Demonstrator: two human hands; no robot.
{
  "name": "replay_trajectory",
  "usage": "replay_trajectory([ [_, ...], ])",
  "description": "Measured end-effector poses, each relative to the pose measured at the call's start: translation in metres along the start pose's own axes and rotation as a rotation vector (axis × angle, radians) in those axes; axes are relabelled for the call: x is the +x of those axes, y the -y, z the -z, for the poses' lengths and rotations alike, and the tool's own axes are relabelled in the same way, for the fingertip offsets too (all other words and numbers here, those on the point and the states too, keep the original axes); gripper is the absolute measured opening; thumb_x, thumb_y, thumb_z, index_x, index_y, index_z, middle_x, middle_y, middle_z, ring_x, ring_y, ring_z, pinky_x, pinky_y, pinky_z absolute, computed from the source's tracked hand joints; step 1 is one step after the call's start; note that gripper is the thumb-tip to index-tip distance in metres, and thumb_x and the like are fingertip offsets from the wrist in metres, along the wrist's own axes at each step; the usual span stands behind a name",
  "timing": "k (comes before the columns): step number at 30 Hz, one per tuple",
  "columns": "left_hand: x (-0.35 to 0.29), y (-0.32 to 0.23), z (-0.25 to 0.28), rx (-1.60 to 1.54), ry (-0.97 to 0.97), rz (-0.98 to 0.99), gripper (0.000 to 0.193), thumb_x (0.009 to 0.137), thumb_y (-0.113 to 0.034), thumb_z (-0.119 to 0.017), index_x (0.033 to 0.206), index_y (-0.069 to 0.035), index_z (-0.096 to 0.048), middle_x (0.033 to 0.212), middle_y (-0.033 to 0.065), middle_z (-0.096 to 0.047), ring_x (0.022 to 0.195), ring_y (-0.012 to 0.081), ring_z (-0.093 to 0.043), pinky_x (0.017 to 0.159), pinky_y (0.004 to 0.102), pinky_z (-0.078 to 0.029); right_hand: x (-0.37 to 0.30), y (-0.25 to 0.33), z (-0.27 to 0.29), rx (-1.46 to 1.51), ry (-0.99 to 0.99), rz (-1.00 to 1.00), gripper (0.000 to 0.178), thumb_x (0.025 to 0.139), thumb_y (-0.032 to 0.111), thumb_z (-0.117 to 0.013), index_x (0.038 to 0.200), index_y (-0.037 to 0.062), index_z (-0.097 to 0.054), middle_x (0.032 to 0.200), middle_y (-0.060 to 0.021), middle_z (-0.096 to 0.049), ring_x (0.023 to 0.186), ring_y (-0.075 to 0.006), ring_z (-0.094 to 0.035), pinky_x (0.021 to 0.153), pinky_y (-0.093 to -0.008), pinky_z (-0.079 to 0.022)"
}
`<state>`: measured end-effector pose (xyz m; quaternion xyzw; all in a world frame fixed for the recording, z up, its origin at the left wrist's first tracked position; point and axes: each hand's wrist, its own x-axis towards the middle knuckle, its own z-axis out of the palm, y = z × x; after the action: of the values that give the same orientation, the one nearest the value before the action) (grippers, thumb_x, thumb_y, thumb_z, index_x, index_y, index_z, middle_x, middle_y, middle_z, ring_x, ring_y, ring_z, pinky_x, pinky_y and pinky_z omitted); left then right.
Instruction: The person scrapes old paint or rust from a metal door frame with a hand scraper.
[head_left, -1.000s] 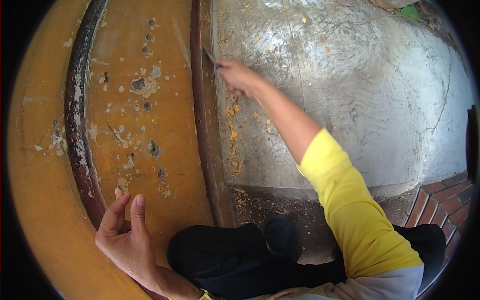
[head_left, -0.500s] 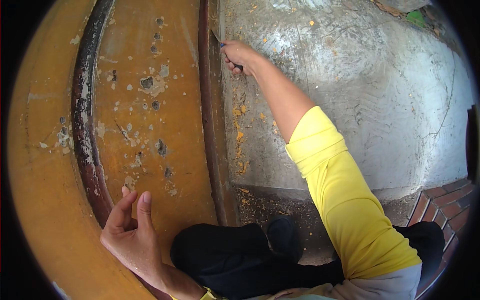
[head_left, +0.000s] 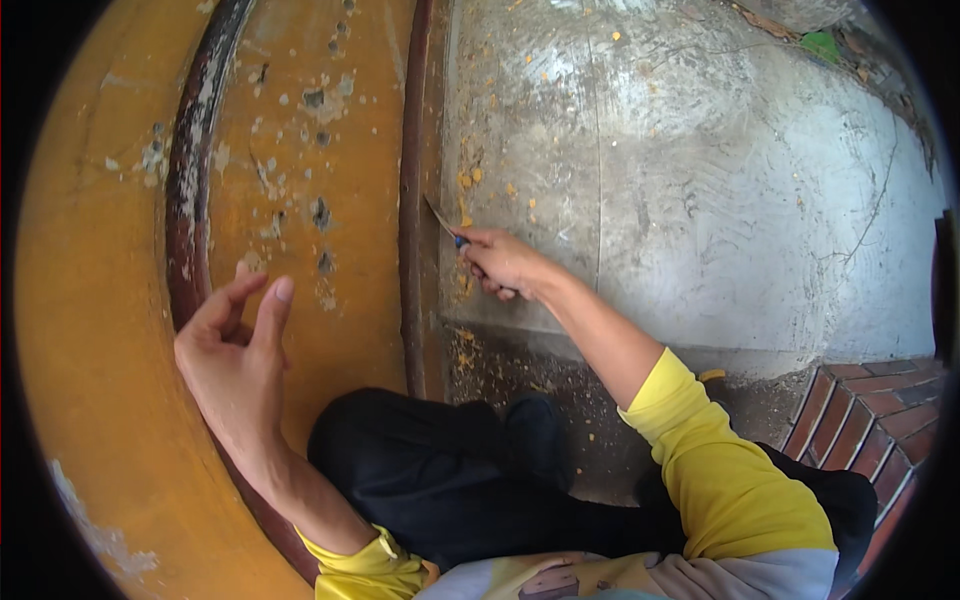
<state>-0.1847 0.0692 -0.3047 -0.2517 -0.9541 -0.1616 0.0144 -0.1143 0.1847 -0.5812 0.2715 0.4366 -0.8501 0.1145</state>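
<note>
Knife point(head_left: 459, 240) with a blue collar, in the right hand point(head_left: 508, 263), just right of the dark red strip point(head_left: 412, 150). Its thin blade slants up and left, the tip at the strip's side; whether it actually touches is hard to tell. For good control, a low, steady blade angle and light, even pressure along the strip would probably serve better than digging with the point. Yellow flakes point(head_left: 476, 175) lie on the floor point(head_left: 700, 200) right of the strip. The right hand is wrapped firmly round the handle, its forearm slanting in from the lower right, wrist nearly straight. Left of the strip, the left hand point(head_left: 237, 360) is raised before the yellow wall point(head_left: 360, 180), holding nothing, fingers half curled and thumb apart.
</note>
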Motion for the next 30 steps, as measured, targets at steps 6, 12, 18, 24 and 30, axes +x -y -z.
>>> replay_trajectory([
  [6,-0.007,0.000,0.001,-0.082,0.019,-0.103,0.036,0.080,-0.014,-0.080,0.107,0.006,-0.069,0.121,0.0226,-0.066,0.057,0.0051,-0.057,0.053,0.0208,-0.044,-0.054,-0.093,-0.052,0.038,0.126,-0.014,0.048,0.104,0.018,-0.043,0.151,0.0207,-0.036,0.066,0.0039,-0.039,0.046,-0.0064,-0.034,0.037,-0.0239,-0.030],
  [12,-0.016,0.011,0.010,-0.065,0.124,-0.162,0.045,0.079,-0.018,-0.080,0.117,0.002,-0.067,0.138,0.0247,-0.053,0.069,0.0072,-0.063,0.063,0.0237,-0.051,-0.064,-0.087,-0.044,0.055,0.046,0.080,0.048,0.103,0.021,-0.049,0.150,0.0195,-0.038,0.061,0.0035,-0.045,0.042,-0.0065,-0.038,0.036,-0.0243,-0.033],
  [18,-0.018,0.005,0.008,-0.001,0.159,-0.211,0.051,0.077,-0.026,-0.081,0.120,-0.002,-0.067,0.139,0.0278,-0.051,0.068,0.0091,-0.064,0.067,0.0248,-0.052,-0.013,-0.054,-0.031,0.366,-0.085,0.158,0.054,0.102,0.022,-0.049,0.153,0.0207,-0.030,0.065,0.0033,-0.043,0.047,-0.0070,-0.040,0.037,-0.0236,-0.031],
  [24,-0.018,0.019,0.012,0.020,0.155,-0.243,0.055,0.076,-0.032,-0.081,0.121,-0.003,-0.067,0.138,0.0290,-0.051,0.069,0.0098,-0.064,0.070,0.0277,-0.053,-0.073,-0.125,-0.099,0.113,0.120,-0.285,0.051,0.097,0.017,-0.055,0.147,0.0123,-0.043,0.128,-0.0165,-0.061,0.114,-0.0261,-0.061,0.099,-0.0347,-0.046],
  [30,-0.022,0.019,0.011,-0.049,0.160,-0.321,0.056,0.076,-0.032,-0.082,0.121,-0.004,-0.067,0.138,0.0280,-0.052,0.072,0.0106,-0.065,0.070,0.0283,-0.053,-0.048,-0.127,-0.075,-0.015,-0.040,0.322,0.051,0.102,0.020,-0.049,0.150,0.0209,-0.036,0.067,0.0032,-0.043,0.048,-0.0073,-0.041,0.040,-0.0240,-0.034],
])
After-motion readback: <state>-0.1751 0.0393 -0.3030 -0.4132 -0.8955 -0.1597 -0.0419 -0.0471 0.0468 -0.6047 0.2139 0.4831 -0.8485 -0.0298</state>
